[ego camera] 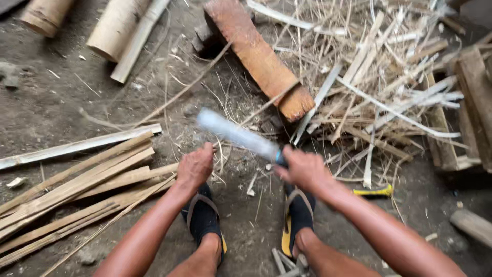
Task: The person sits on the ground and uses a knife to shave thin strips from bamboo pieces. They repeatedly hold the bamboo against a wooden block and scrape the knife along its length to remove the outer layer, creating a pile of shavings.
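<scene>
Right hand (303, 169) is closed round the handle of a blade (238, 135); the blade is motion-blurred and points up-left, over the dirt floor (51, 102). Left hand (195, 166) is loosely curled, just left of the blade; whether it holds a thin sliver cannot be told.

Both feet in black-and-yellow sandals (203, 215) rest on the floor below the hands.

Split bamboo strips (77, 184) lie stacked at left, near the left hand. A reddish-brown wooden block (259, 56) lies tilted beyond the blade. Pale shavings and splinters (389, 77) are heaped at upper right. Round bamboo poles (115, 25) lie at upper left. A yellow-handled tool (374, 191) lies right of the right forearm.

No packages, labels or signs can be made out.
</scene>
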